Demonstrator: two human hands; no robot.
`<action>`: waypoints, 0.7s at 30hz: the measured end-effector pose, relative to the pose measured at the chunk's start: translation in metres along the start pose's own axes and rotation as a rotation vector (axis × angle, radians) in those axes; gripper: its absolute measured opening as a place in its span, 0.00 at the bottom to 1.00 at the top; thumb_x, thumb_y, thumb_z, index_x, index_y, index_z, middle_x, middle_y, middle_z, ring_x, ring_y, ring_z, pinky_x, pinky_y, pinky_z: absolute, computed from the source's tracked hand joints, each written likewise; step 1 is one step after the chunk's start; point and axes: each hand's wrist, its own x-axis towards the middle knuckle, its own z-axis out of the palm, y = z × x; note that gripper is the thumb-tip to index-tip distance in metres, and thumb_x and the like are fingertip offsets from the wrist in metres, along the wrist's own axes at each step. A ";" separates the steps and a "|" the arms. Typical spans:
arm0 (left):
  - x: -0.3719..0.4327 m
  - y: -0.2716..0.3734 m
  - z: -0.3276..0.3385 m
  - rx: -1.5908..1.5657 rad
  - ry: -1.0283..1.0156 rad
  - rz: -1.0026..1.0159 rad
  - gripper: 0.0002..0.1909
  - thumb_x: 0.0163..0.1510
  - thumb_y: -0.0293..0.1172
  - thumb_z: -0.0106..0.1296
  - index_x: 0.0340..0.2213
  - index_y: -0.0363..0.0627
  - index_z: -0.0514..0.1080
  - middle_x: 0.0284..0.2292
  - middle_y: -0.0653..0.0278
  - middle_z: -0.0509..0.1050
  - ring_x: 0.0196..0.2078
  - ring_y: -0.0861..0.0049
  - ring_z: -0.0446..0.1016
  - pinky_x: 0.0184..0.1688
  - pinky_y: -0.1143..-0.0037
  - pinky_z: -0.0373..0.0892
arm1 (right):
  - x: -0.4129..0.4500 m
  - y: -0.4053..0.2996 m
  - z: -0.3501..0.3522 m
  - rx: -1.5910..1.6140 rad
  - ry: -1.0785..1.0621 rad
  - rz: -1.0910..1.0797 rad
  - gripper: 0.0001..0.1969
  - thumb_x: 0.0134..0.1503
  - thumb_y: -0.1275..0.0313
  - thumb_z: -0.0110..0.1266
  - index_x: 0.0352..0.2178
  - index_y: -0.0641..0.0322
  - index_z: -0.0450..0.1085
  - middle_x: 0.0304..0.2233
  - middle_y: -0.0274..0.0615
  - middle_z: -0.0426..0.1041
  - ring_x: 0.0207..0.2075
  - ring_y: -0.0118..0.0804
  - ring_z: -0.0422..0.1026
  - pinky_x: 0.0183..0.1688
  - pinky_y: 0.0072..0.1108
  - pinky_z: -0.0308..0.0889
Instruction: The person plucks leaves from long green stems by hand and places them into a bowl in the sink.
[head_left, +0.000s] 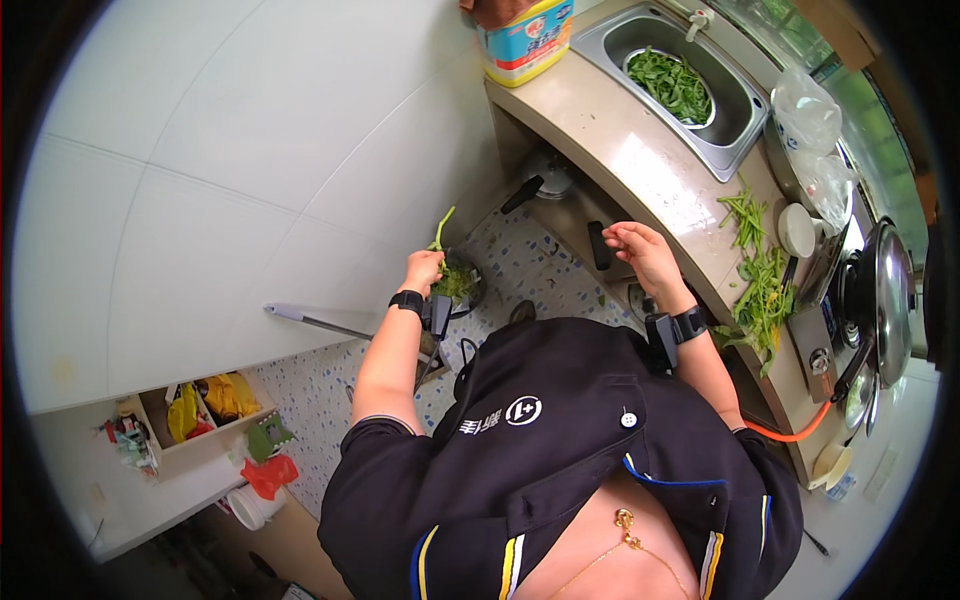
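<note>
My left hand is closed around a green vegetable stem, whose thin end sticks up past the fingers. Just beneath that hand, a dark bin on the floor holds green vegetable scraps. My right hand is raised near the counter's front edge, its fingers loosely bent and nothing visible in them. On the countertop to the right lie cut green stems and a heap of leafy greens. Inside the steel sink, more leaves fill an oval colander.
A white bowl, plastic bags and a lidded pan stand along the counter's far side. Below it are a pressure cooker and an orange hose. A white wall borders the left; a detergent jug stands at the corner.
</note>
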 end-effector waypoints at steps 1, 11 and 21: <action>0.007 -0.013 -0.007 -0.036 0.042 -0.041 0.08 0.47 0.33 0.49 0.22 0.41 0.68 0.15 0.71 0.64 0.15 0.85 0.60 0.18 0.84 0.63 | 0.000 0.001 0.002 -0.006 0.001 0.010 0.09 0.54 0.72 0.42 0.33 0.64 0.67 0.32 0.36 0.70 0.31 0.21 0.66 0.32 0.11 0.61; 0.035 -0.038 -0.041 -0.204 -0.010 -0.271 0.31 0.50 0.47 0.38 0.52 0.48 0.49 0.52 0.61 0.52 0.52 0.59 0.51 0.48 0.53 0.52 | -0.008 0.016 -0.003 -0.020 0.043 0.069 0.09 0.54 0.72 0.41 0.33 0.66 0.66 0.32 0.38 0.70 0.31 0.22 0.67 0.32 0.12 0.61; 0.032 -0.014 -0.017 0.229 0.023 0.006 0.38 0.40 0.25 0.43 0.53 0.42 0.43 0.51 0.47 0.53 0.44 0.57 0.66 0.39 0.71 0.65 | -0.023 0.019 -0.022 0.053 0.108 0.046 0.08 0.53 0.72 0.43 0.32 0.65 0.66 0.30 0.37 0.71 0.30 0.22 0.67 0.31 0.12 0.61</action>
